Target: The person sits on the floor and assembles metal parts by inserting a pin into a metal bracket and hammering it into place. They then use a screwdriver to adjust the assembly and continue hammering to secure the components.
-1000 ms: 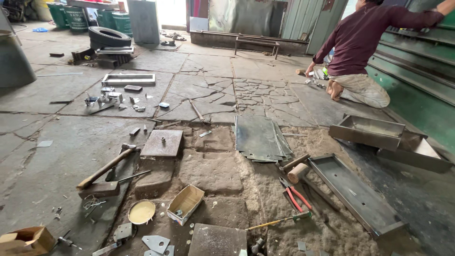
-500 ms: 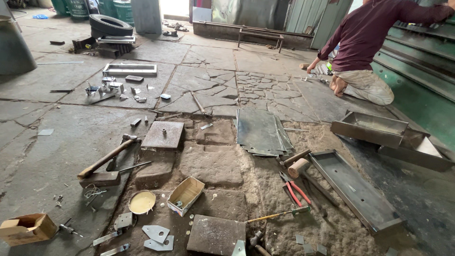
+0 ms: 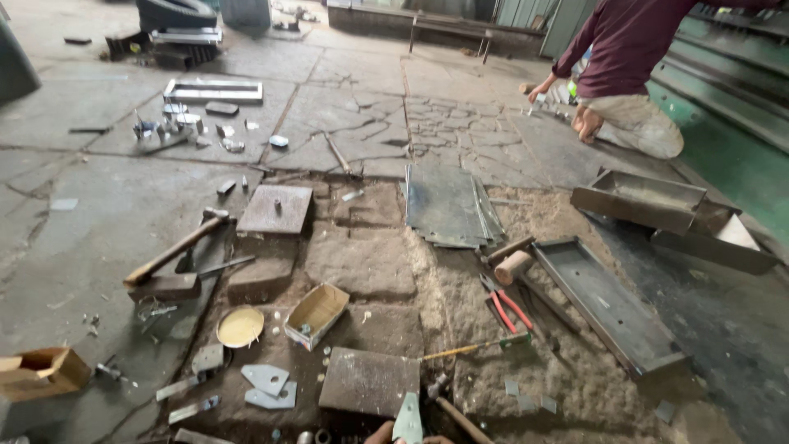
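A cracked grey stone-slab floor is seen across the workshop, its surface worn down to bare, dusty earth in the middle. Green painted metal steps are ranged along the right side, and a corrugated grey-green metal wall is set at the far end. A low metal bench frame is placed before it. The space is lit evenly by soft daylight.

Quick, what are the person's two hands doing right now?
One hand, only fingertips showing at the bottom edge: holding a small grey metal plate; left or right cannot be told.
Other hand: not in view.
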